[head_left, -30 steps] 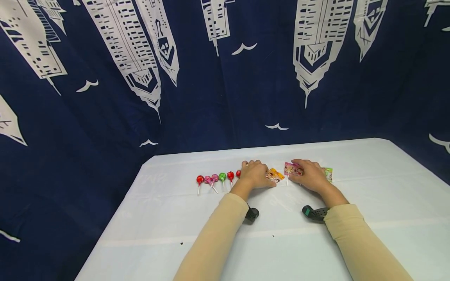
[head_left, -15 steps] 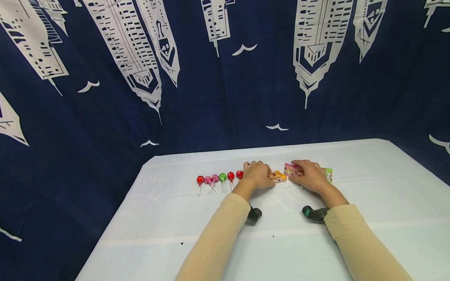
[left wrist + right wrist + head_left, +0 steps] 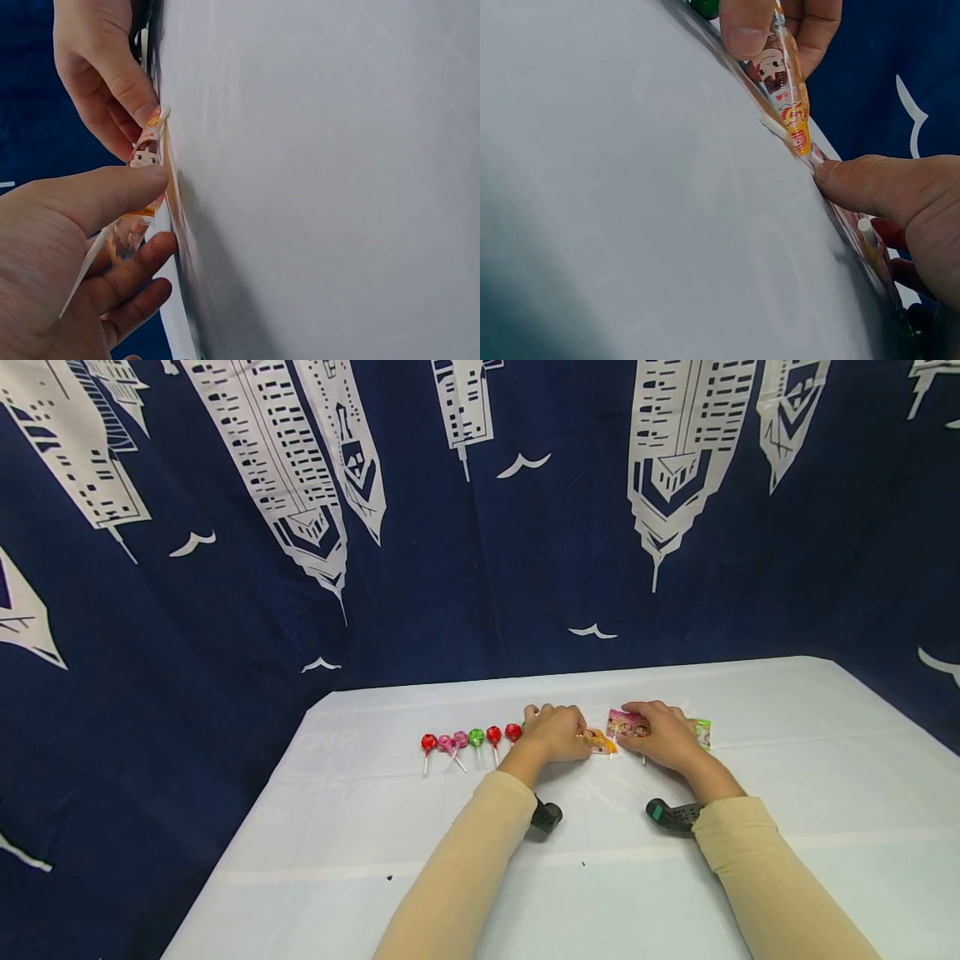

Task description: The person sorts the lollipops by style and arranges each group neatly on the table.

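Note:
My left hand [image 3: 553,733] pinches an orange-and-yellow candy packet [image 3: 598,741] between thumb and fingers, low over the white table. The left wrist view shows the thumb lying across the printed wrapper [image 3: 146,157], and a white stick [image 3: 82,270] runs under the palm. To the right, my right hand [image 3: 663,735] holds a pink candy packet [image 3: 624,723], thumb tip at its near left edge. The orange packet's right end meets that thumb in the right wrist view, where a white stick [image 3: 866,229] pokes out below. A green packet [image 3: 702,732] is partly hidden behind the right hand.
A row of round lollipops lies left of the left hand: a red one [image 3: 428,742], pink ones [image 3: 453,741], a green one [image 3: 476,737] and more red ones [image 3: 503,733]. The table's [image 3: 300,860] back edge meets a dark blue printed curtain [image 3: 480,568].
My left hand has slid the orange packet rightward and turned it, so its end now reaches the pink packet. A green lollipop edge shows beside the left hand. The right hand stays in place.

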Available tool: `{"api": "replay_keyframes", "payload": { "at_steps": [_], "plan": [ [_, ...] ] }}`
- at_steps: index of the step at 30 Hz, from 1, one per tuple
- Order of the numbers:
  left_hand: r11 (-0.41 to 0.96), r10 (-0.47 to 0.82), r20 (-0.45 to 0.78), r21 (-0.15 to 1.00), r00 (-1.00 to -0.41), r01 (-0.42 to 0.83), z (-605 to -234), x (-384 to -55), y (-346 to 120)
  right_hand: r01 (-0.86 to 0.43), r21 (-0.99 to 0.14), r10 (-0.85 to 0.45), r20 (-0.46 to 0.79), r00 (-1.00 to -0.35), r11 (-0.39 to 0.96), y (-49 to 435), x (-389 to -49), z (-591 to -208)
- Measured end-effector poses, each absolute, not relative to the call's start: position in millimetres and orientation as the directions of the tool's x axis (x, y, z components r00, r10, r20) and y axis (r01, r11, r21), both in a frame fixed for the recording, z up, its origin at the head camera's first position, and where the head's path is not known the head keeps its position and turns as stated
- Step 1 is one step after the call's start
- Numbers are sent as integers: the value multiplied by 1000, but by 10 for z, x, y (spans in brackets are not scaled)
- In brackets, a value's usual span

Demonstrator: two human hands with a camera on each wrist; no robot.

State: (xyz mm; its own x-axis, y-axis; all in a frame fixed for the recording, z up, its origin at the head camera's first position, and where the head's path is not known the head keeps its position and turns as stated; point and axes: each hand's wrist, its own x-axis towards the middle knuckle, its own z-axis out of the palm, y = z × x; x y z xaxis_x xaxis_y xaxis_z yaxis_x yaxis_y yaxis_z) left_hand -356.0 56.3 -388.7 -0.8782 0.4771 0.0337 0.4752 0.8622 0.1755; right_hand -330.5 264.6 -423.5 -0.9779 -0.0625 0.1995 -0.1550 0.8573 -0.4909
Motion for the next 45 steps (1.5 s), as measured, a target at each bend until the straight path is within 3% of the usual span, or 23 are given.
{"api": "replay_keyframes", "payload": {
  "at_steps": [15,26,31,38,45],
  "plan": [
    [784,518,90,347,-850,515,-3889,-3528,551,-158,-480,-72,191,-979,863,2632,-3324,-4269],
    [586,470,229,641,-852,496,-3762,-3314,343,-157,-479,-67,199,-978,864,2635,-3305,-4280],
    [505,421,237,741,-876,443,-3723,-3185,213,-151,-476,-63,195,-979,866,2644,-3306,-4279],
    [327,395,143,901,-907,284,-3784,-2985,-21,-147,-489,-59,192,-980,860,2629,-3294,-4294],
    [269,339,125,937,-932,224,-3831,-2781,-324,-150,-490,-60,195,-979,859,2607,-3316,-4267]
  ]
}}
